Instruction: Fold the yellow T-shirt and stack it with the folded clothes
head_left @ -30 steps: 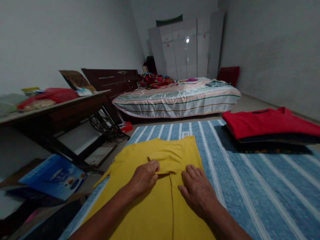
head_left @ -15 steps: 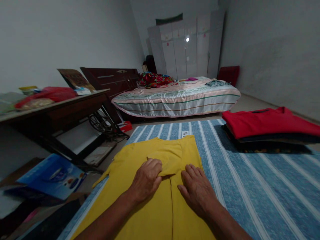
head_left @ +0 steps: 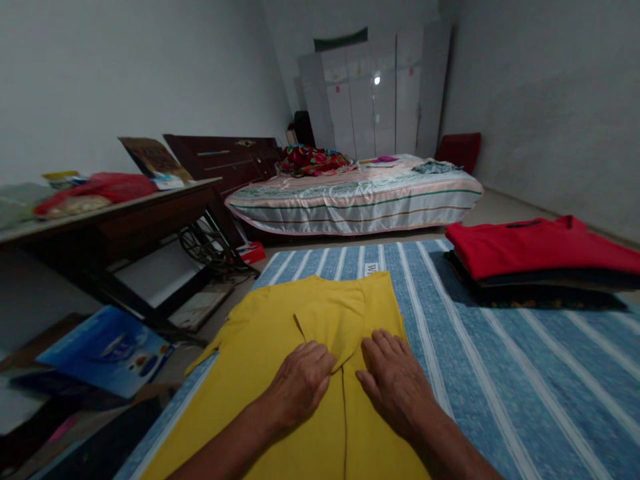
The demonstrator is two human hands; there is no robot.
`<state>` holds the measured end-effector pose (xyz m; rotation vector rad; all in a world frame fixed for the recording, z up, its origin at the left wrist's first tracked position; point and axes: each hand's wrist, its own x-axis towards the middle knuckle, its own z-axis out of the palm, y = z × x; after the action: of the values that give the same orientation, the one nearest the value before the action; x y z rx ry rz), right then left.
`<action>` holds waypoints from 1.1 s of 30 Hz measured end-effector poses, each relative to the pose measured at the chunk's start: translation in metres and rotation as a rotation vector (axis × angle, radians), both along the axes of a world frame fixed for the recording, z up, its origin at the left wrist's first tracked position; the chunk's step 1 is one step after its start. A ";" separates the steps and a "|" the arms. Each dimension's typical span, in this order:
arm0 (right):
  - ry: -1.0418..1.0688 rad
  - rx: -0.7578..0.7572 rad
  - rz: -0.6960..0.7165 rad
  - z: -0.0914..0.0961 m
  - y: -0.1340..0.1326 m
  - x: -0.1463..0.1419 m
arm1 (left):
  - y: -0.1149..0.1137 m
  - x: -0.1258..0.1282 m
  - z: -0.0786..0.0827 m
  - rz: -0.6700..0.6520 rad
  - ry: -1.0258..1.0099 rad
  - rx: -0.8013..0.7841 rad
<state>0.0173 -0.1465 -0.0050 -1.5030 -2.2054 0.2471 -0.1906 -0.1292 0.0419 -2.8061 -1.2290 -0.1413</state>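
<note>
Left grip [head_left: 303, 381] pinches yellow shirt [head_left: 325, 427], right grip [head_left: 394, 375] spread; long axis runs away, shoulders toward bed [head_left: 355, 203]

The striped sheet [head_left: 475, 387] apparently bears a "W" [head_left: 371, 268].

The left hand [head_left: 303, 379] curls into a closed grip, knuckles up, its forearm [head_left: 236, 442] slanting back behind it. Right of that grip, the right hand [head_left: 394, 377] lies palm down, thumb spread toward it.
</note>
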 end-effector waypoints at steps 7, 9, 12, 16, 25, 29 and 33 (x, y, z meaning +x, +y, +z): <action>-0.035 0.004 0.016 -0.001 0.001 0.001 | -0.002 0.001 0.004 -0.018 0.016 -0.076; -0.047 0.007 0.028 -0.002 0.001 0.002 | -0.001 0.002 0.006 -0.013 0.036 -0.100; -0.050 0.017 0.030 -0.003 0.002 0.003 | 0.002 0.004 0.012 0.011 0.031 -0.144; -0.059 0.025 0.039 -0.003 0.002 0.003 | 0.012 0.009 0.019 0.062 -0.057 -0.197; -0.070 0.025 0.060 -0.005 0.002 0.002 | 0.023 0.016 0.012 0.096 -0.015 -0.221; -0.065 0.020 0.055 -0.005 0.002 0.002 | 0.028 0.019 0.016 0.265 0.073 -0.271; -0.064 0.029 0.054 -0.006 0.002 0.002 | 0.053 0.011 0.025 0.586 0.033 -0.202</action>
<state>0.0197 -0.1444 -0.0106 -1.4567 -2.2926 0.1859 -0.1800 -0.0763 0.0669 -2.4418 -2.0861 0.0687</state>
